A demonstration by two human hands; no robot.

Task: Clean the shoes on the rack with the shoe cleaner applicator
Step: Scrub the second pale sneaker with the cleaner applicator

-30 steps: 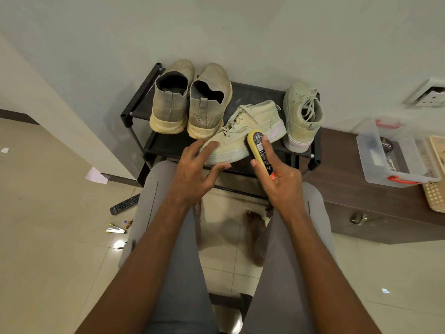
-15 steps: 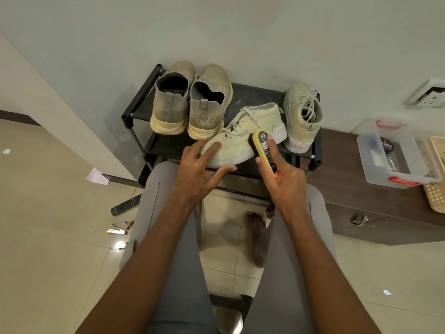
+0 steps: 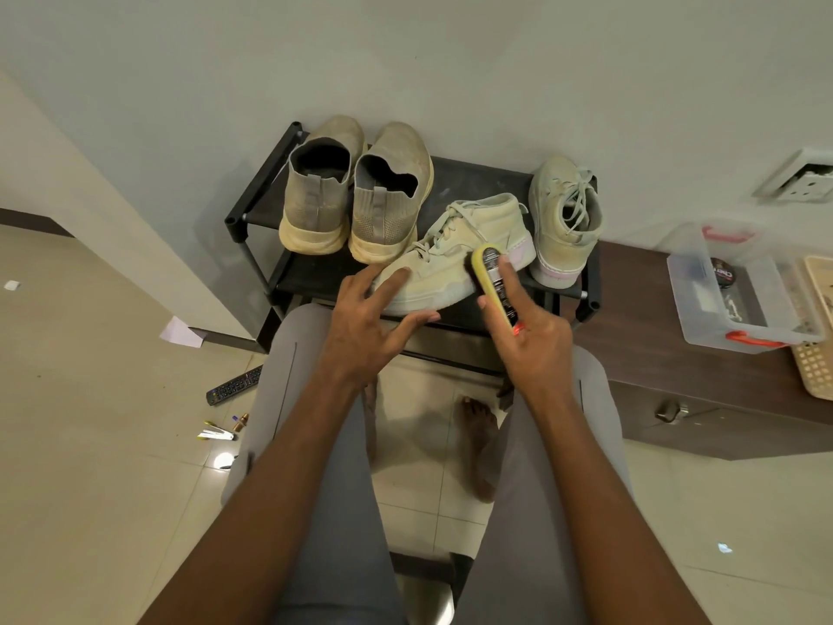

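Observation:
A pale green lace-up sneaker (image 3: 455,254) lies on its side on the black shoe rack (image 3: 478,173). My left hand (image 3: 369,322) rests on its toe with straight, spread fingers. My right hand (image 3: 532,336) grips the yellow shoe cleaner applicator (image 3: 493,279), whose sponge edge touches the sneaker's side near the heel. The matching sneaker (image 3: 565,218) stands upright at the rack's right end. A pair of grey knit slip-on shoes (image 3: 356,191) stands at the left, heels toward me.
A dark wooden cabinet (image 3: 676,376) stands right of the rack, bearing a clear plastic box (image 3: 743,290) with red handles and a beige basket (image 3: 818,363). On the tiled floor at left lie a remote control (image 3: 234,385), small tubes (image 3: 221,430) and a paper scrap (image 3: 182,333).
The applicator has slid from the sneaker's middle toward its heel end. My left hand has stayed on the toe, holding the shoe in place.

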